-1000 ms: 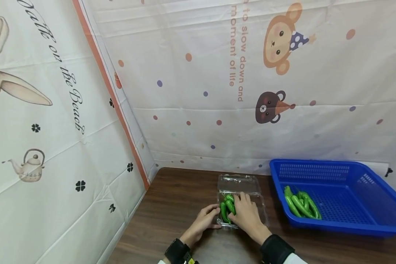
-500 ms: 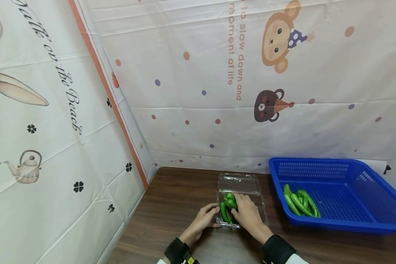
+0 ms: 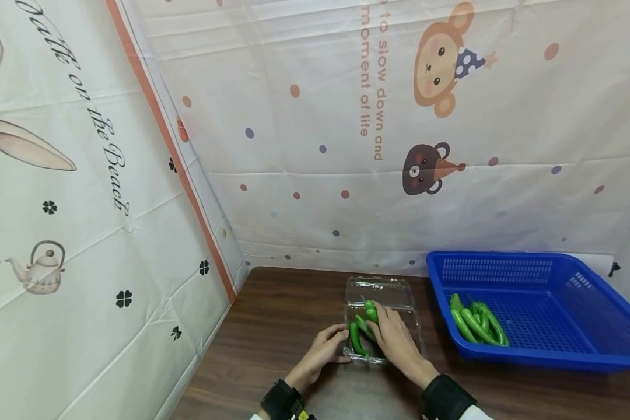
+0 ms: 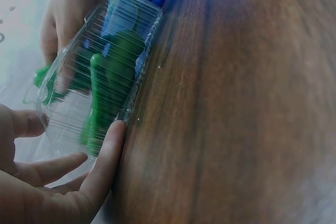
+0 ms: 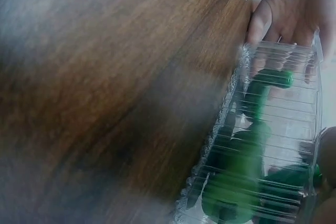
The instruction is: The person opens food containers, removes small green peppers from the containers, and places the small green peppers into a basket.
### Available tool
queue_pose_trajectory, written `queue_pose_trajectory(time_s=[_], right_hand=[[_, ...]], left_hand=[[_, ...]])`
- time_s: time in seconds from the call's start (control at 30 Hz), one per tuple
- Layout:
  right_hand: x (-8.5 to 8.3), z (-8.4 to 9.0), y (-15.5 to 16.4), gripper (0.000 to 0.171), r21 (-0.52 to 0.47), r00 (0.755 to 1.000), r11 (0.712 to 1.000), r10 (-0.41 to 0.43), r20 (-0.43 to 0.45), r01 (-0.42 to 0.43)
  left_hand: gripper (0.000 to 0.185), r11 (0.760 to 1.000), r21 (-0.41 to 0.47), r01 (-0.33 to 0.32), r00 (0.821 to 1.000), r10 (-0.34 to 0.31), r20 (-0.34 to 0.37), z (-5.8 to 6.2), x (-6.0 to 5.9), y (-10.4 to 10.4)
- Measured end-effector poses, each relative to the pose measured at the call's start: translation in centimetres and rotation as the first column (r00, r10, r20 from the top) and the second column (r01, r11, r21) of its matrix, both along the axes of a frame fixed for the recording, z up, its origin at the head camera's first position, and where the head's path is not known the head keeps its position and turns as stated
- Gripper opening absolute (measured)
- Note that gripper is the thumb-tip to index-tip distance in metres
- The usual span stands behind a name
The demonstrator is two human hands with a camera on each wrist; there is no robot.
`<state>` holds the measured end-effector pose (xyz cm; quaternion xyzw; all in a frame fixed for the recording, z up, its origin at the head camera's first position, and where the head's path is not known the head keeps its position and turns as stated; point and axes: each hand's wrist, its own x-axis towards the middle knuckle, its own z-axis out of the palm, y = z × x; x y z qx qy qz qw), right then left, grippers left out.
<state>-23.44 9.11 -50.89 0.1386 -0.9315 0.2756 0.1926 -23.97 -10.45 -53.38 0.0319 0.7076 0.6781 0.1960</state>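
One clear plastic clamshell box point(image 3: 380, 326) sits low in the centre of the head view on the dark wood-grain surface point(image 3: 273, 326), its ribbed lid point(image 3: 379, 290) folded open behind it. Three green chili peppers point(image 3: 364, 329) show in it: smooth, glossy, long and curved. The right hand point(image 3: 396, 341) reaches into the box, its fingers point(image 3: 379, 319) curled round the uppermost pepper point(image 3: 371, 312). The left hand point(image 3: 320, 353) rests at the box's left edge, its fingers point(image 3: 340, 333) lying relaxed against the wall without gripping.

To the right of the frame stands one blue plastic basket point(image 3: 556, 356), rectangular with perforated walls, holding a cluster of about five more green peppers point(image 3: 478, 324) in its left part.

The left wrist view shows the box's ribbed side wall point(image 4: 100, 87) close up, with a thumb point(image 4: 107, 156) lying flat against its lower edge, which the head view cannot resolve. The right wrist view, blurred, shows the peppers point(image 5: 247, 166) through the ridged plastic and the left hand's fingertips point(image 5: 260, 22) behind the far wall, in the upper right of the frame.
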Motion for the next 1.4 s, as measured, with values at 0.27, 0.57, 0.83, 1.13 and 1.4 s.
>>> queue_pose_trajectory(time_s=[0.27, 0.57, 0.83, 1.13, 1.4], right_hand=[[0.1, 0.3, 0.1, 0.04, -0.016, 0.999, 1.0, -0.017, -0.051, 0.016], [0.3, 2.9, 0.4, 0.044, -0.041, 0.999, 0.999, 0.032, 0.041, -0.03], [-0.1, 6.3, 1.6, 0.047, -0.045, 0.99, 0.997, 0.061, 0.128, -0.056], [-1.2, 10.5, 4.2, 0.043, -0.002, 0.996, 0.997, 0.084, 0.035, -0.084], [-1.4, 12.8, 7.2, 0.045, 0.109, 0.996, 0.992, 0.064, -0.068, -0.057]], left_hand=[[0.057, 1.0, 0.002, -0.001, 1.0, 0.001, 0.0, -0.2, 0.1, 0.3], [0.057, 1.0, -0.004, 0.006, 1.0, -0.006, -0.01, -0.1, 0.0, 0.5], [0.057, 1.0, 0.008, 0.005, 1.0, -0.005, -0.012, 0.0, 0.1, 0.1], [0.055, 1.0, 0.006, -0.002, 0.999, 0.002, -0.049, -0.1, 0.1, -0.3], [0.055, 1.0, 0.005, -0.002, 0.999, 0.003, -0.036, -0.1, 0.2, 0.0]])
